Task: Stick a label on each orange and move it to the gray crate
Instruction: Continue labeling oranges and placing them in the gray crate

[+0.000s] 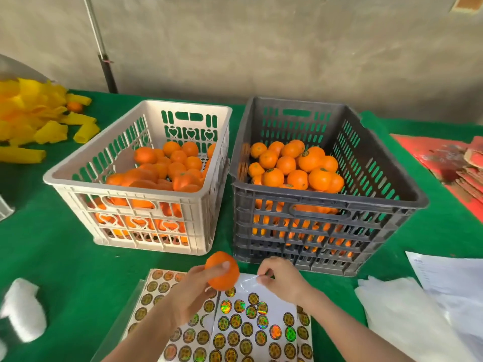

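My left hand (193, 291) grips an orange (222, 271) just above the sticker sheets (245, 325), in front of the two crates. My right hand (282, 279) has its fingers curled beside the orange, at the top edge of a sheet; whether it pinches a label or the backing film is too small to tell. The gray crate (324, 199) on the right holds several oranges, some with labels. The white crate (146, 194) on the left holds several more oranges.
Yellow foam sleeves (39, 121) lie in a heap at the far left on the green table (57, 257). White sheets (418, 307) lie at the right, a white object (23, 309) at the near left, red cardboard (449, 163) at the far right.
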A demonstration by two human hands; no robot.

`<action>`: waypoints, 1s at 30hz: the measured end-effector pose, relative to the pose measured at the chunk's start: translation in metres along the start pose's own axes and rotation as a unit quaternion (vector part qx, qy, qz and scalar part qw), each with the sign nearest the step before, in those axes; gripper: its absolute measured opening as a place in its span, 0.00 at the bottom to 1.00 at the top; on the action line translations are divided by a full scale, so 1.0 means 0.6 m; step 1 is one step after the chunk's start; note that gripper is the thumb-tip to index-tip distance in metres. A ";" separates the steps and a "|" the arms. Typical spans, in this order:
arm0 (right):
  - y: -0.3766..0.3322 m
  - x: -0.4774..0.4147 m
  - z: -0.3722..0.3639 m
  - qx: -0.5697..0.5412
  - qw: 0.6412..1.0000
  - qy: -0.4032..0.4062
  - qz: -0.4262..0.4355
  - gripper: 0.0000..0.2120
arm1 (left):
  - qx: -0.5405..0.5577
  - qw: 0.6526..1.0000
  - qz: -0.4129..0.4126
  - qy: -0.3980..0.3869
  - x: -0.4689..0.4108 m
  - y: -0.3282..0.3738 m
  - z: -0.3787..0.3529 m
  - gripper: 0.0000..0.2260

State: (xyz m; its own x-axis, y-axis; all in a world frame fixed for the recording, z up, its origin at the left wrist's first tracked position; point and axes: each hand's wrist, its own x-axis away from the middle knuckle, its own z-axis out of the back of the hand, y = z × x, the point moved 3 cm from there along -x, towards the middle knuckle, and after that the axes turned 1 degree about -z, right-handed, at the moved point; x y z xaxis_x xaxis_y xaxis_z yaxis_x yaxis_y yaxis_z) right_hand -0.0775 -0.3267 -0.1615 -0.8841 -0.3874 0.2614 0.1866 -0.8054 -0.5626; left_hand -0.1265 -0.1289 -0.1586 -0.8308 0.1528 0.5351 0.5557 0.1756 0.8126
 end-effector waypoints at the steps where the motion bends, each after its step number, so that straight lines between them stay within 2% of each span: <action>1: -0.004 0.003 0.007 -0.021 1.000 0.007 0.009 0.06 | -0.007 1.000 0.008 -0.016 -0.002 -0.001 -0.007 0.40; 3: -0.011 0.012 0.013 -0.021 0.999 0.039 0.022 0.05 | -0.007 0.999 0.017 -0.047 -0.006 -0.002 -0.023 0.33; 5: -0.008 0.025 0.012 0.028 0.992 0.120 0.030 0.06 | 0.003 0.998 0.020 -0.066 -0.014 -0.001 -0.037 0.25; 7: -0.009 0.041 0.005 0.060 0.982 0.174 0.034 0.06 | 0.020 0.998 0.022 -0.057 -0.021 -0.001 -0.043 0.25; 11: -0.016 0.048 -0.009 0.011 0.994 0.094 -0.059 0.17 | 0.041 0.998 0.014 -0.052 -0.031 -0.001 -0.046 0.24; 12: -0.018 0.044 -0.008 0.001 0.994 0.078 -0.080 0.17 | 0.048 0.997 0.016 -0.051 -0.032 -0.001 -0.046 0.23; 14: -0.020 0.038 -0.007 -0.026 0.993 0.056 -0.096 0.12 | 0.057 0.997 0.021 -0.057 -0.033 0.000 -0.047 0.22; 17: -0.021 0.030 -0.008 -0.048 0.993 0.037 -0.097 0.11 | 0.060 0.995 0.030 -0.069 -0.035 0.003 -0.048 0.25; 22: -0.019 0.029 -0.008 -0.039 0.990 0.063 -0.123 0.08 | 0.063 0.996 0.030 -0.063 -0.040 0.005 -0.047 0.27; 25: -0.024 0.030 -0.009 -0.042 0.990 0.068 -0.116 0.06 | 0.058 0.996 0.028 -0.066 -0.040 0.006 -0.046 0.43; 26: -0.026 0.031 -0.009 -0.042 0.990 0.068 -0.112 0.09 | 0.054 0.996 0.031 -0.067 -0.040 0.006 -0.046 0.47; 28: -0.026 0.032 -0.011 -0.042 0.991 0.069 -0.109 0.12 | 0.052 0.995 0.040 -0.073 -0.040 0.004 -0.046 0.50; 30: -0.026 0.034 -0.010 -0.048 0.990 0.081 -0.108 0.08 | 0.056 0.995 0.043 -0.077 -0.041 0.002 -0.044 0.52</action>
State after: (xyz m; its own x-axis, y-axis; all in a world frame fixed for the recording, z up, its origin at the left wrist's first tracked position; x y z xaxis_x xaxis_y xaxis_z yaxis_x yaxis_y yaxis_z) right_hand -0.1012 -0.3193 -0.1522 -0.9576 -0.1267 0.2588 -0.0494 -0.8127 -0.5806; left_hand -0.1063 -0.1582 -0.1647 -0.7706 0.3183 0.5522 0.6312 0.2608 0.7304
